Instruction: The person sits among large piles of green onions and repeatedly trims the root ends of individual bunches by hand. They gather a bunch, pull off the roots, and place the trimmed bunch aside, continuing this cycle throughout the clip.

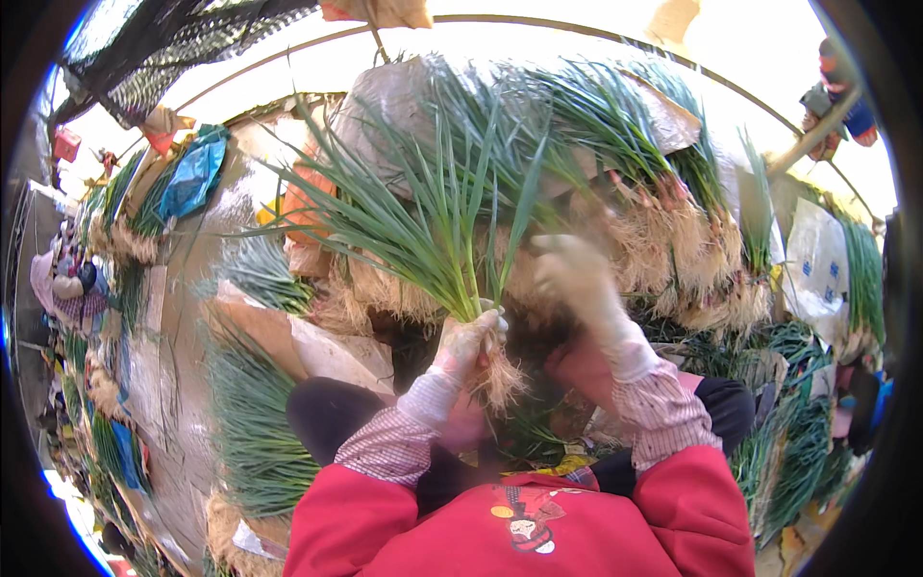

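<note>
My left hand (pixel 469 339), in a pale glove, grips a bunch of green garlic or spring onions (pixel 451 260) near its base. The long green leaves fan up and to the left, while the pale roots (pixel 502 379) hang below the fist. My right hand (pixel 577 270), also gloved, is blurred by motion a little to the right of the bunch. Whether it holds anything is too blurred to tell. Behind it lies a large heap of the same plants (pixel 606 108), with tangled roots (pixel 678 238) facing me and reddish stem bases on the right.
Stacked plants (pixel 259 425) lie at my left knee, beside a sheet of cardboard (pixel 252 332). Leaves (pixel 800 433) are piled at my right. A wet walkway (pixel 173 353) runs along the left. Beyond it are a blue plastic sheet (pixel 195 173) and another person (pixel 72 288).
</note>
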Tool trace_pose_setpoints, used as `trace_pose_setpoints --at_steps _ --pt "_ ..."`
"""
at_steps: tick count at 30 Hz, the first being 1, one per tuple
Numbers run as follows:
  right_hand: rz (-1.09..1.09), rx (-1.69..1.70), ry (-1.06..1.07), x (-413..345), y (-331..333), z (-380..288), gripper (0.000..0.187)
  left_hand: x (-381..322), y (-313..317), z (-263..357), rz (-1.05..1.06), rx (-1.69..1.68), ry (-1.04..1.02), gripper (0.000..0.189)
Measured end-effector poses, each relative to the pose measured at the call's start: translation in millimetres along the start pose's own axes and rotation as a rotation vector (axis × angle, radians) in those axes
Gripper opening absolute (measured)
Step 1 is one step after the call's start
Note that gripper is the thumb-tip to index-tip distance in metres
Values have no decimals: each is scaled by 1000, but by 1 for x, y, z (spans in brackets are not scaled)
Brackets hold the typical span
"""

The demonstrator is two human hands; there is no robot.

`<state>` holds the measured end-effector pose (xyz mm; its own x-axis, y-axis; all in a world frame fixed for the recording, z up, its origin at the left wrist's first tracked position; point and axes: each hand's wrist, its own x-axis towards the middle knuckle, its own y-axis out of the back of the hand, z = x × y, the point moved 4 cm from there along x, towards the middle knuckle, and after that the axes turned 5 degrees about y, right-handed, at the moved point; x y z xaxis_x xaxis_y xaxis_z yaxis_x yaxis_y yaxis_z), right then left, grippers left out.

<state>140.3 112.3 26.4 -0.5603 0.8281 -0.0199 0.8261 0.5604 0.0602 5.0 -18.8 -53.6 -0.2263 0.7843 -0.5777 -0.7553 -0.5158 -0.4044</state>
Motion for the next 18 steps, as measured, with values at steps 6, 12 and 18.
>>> trace_pose_setpoints --at_steps 6,12,18 --pt "-179 -78 24 -4 -38 40 22 4 0 -7 74 187 141 8" --pt "-736 -424 50 -71 1 86 31 -21 21 82 -229 -56 -258 30" --pt "181 -1308 507 23 52 76 27 -21 10 75 -235 -200 -225 46"
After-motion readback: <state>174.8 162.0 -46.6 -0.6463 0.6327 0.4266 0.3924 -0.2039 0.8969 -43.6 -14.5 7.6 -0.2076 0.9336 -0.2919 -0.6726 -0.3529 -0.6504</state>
